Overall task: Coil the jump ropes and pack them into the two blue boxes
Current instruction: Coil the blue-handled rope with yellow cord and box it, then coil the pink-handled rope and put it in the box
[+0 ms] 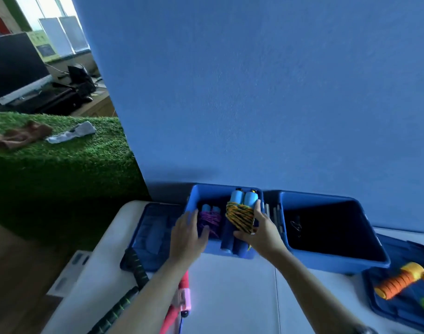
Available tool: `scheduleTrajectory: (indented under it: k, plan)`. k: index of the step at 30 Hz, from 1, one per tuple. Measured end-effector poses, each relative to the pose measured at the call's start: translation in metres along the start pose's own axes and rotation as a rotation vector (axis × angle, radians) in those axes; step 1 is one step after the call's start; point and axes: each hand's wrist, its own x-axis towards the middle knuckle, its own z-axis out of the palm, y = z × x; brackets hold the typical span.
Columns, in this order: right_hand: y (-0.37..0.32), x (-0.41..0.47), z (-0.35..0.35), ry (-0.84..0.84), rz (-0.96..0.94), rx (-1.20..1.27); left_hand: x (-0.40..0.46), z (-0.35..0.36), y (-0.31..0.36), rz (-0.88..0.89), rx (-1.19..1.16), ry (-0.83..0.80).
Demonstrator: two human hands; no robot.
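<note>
Two blue boxes stand side by side at the table's far edge. The left blue box [207,192] holds a coiled purple rope with blue handles [209,219]. My right hand [260,229] grips a coiled orange-and-black rope with light blue handles [239,214] over this box, its dark lower handles resting on the front rim. My left hand [188,233] rests on the box's front left rim, fingers spread, touching the purple rope. The right blue box [331,261] looks dark inside, with only a thin wire-like thing visible.
A blue lid [153,233] lies left of the boxes. Black-and-green handles [133,266] and a pink rope handle [183,295] lie near the front left. Another blue lid [398,300] at right carries orange and green handled ropes [398,282]. A blue wall rises right behind the boxes.
</note>
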Motion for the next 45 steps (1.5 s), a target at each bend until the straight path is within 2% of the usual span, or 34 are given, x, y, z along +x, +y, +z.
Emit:
scheduleTrajectory:
  k: [5, 12, 22, 28, 34, 40, 45]
  plan:
    - [0.001, 0.063, 0.014, -0.060, 0.148, -0.090, 0.041, -0.002, -0.026, 0.004, 0.140, -0.130]
    - [0.019, 0.091, 0.042, -0.225, 0.316, -0.292, 0.050, 0.020, -0.046, 0.092, 0.039, -0.096]
    - [0.031, 0.100, 0.070, -0.346, 0.381, -0.390, 0.051, 0.029, -0.049, 0.074, 0.012, -0.087]
    - [0.015, 0.086, 0.059, -0.351, 0.319, -0.476, 0.052, 0.019, -0.049, 0.044, 0.160, -0.151]
    - [-0.007, 0.063, 0.058, -0.179, 0.225, -0.317, 0.033, -0.004, -0.056, 0.024, 0.053, -0.178]
    - [-0.043, 0.023, 0.070, -0.067, -0.021, -0.251, -0.028, -0.015, -0.068, -0.058, -0.082, -0.129]
    - [-0.041, -0.016, 0.102, -0.054, -0.220, -0.249, -0.091, -0.010, -0.088, -0.154, -0.062, -0.146]
